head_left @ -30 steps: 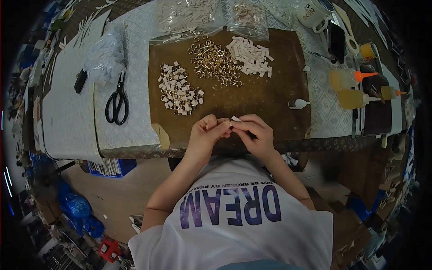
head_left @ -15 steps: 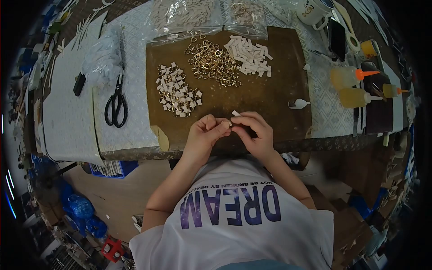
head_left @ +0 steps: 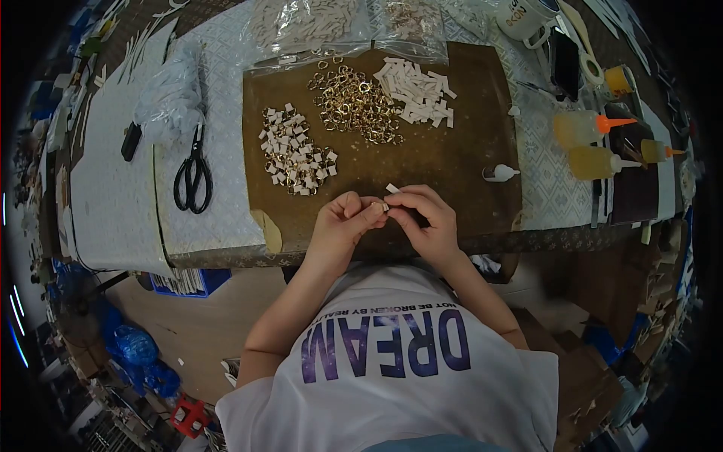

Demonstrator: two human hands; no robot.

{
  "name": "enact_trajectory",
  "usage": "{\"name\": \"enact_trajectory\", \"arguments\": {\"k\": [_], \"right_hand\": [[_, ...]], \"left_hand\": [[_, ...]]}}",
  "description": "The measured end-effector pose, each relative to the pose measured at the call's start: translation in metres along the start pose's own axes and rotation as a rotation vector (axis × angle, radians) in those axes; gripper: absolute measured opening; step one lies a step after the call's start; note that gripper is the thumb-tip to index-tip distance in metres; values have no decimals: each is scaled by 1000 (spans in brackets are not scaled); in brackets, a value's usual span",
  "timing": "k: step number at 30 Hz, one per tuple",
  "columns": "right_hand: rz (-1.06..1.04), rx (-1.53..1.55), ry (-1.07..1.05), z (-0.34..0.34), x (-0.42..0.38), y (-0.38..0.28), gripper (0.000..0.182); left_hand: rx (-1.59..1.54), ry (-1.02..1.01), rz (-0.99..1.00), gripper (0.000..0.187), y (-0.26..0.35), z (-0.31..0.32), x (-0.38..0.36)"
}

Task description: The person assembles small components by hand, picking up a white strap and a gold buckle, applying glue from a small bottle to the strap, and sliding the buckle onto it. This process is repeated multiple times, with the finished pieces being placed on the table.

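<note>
My left hand (head_left: 345, 227) is closed in a pinch at the front edge of the brown mat (head_left: 444, 166). Its fingertips meet those of my right hand (head_left: 428, 224), also pinched, around a small pale strip (head_left: 385, 207) that is mostly hidden. A second white strip (head_left: 392, 188) pokes out above my right index finger. Beyond my left hand lies a pile of metal rings with white strips folded on them (head_left: 297, 154). Farther back are loose gold-coloured rings (head_left: 354, 102) and, beside them, a heap of flat white strips (head_left: 414, 90).
Black scissors (head_left: 193, 177) and a plastic bag (head_left: 172, 94) lie left of the mat. A small white bottle (head_left: 501, 173) rests on its right side. Farther right are glue bottles (head_left: 591, 163), a phone (head_left: 565, 64) and a mug (head_left: 525, 19). Clear bags of strips (head_left: 305, 22) line the back.
Both hands keep nearly the same pinch. The pale piece between the fingertips shows at a slightly different angle, and the table has shifted slightly in view.
</note>
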State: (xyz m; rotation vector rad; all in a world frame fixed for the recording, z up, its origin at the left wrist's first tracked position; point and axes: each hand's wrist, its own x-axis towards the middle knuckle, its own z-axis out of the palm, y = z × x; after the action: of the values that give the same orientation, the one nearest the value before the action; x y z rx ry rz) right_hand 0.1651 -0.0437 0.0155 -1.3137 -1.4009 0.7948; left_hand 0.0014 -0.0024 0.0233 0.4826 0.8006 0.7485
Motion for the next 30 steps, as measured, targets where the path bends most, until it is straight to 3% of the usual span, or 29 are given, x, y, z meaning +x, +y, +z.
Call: {"name": "enact_trajectory", "arguments": {"k": [6,9,12,30], "right_hand": [[25,-11,25,-2,1,-3,20],[100,97,30,-6,-2,3,19],[225,415,61,-8,-2,1,19],[215,303,31,-7,-1,0,19]], "left_hand": [[-40,-30,-17,33,2,-3,-1],[-79,-39,-30,32,1,-7,-1],[-94,-25,-31,32,1,-7,-2],[-86,-11,-23,35,1,-7,-1]]}}
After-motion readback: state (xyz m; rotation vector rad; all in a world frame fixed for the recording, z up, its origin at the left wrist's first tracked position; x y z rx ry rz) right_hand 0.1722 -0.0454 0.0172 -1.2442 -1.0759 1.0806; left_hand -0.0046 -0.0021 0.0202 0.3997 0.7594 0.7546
